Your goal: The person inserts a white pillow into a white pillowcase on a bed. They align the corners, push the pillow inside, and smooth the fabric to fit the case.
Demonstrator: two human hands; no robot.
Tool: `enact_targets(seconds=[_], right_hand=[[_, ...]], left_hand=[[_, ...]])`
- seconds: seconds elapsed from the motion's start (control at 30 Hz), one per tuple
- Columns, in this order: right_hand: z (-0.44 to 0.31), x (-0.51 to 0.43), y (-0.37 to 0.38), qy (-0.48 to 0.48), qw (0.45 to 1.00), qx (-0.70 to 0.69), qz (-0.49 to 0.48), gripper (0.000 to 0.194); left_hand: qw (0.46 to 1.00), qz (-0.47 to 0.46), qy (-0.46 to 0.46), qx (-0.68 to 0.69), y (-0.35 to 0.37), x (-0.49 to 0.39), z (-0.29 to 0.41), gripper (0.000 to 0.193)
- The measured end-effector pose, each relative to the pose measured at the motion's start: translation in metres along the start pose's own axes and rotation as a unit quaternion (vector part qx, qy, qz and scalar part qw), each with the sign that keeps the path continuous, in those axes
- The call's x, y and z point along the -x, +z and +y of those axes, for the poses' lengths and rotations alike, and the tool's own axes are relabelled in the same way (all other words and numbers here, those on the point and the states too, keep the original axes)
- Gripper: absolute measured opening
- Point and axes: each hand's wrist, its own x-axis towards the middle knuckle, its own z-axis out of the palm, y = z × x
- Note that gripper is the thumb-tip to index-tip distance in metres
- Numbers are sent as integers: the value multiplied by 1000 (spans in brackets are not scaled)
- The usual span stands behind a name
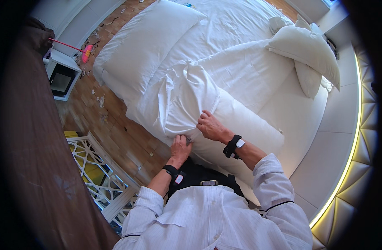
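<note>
Before me on the bed lies a long white pillow (247, 122), partly inside a loose white pillowcase (191, 97) whose far end is slack and creased. My right hand (212, 126) pinches the case's edge over the pillow, with fingers curled and knuckles up. Lower and to the left, my left hand (181, 150) grips the edge of the white cloth beside the mattress rim. A small grey patch shows by its thumb; I cannot tell what it is. Both wrists wear black straps with small devices.
Another white pillow (153, 37) lies on the white bedsheet (225, 28). Several pillows (306, 50) are heaped by the lit, padded headboard (363, 150). At left are a white lattice screen (100, 175), a white cabinet (64, 73), a pink broom (87, 53) and scraps on the wood floor (116, 125).
</note>
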Motion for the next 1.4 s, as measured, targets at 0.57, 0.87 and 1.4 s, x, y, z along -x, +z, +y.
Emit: enact_targets(seconds=[0.57,0.87,1.4], right_hand=[[1,41,6,65,998,17,16,8],[-26,52,21,50,993,-57,94,5],[-100,67,56,116,988,-42,95,9]], left_hand=[[973,-225,36,-36,0,1,-5,22],[982,34,124,137,-24,-48,31,26],[897,-175,266,-307,-13,-208,81,110]])
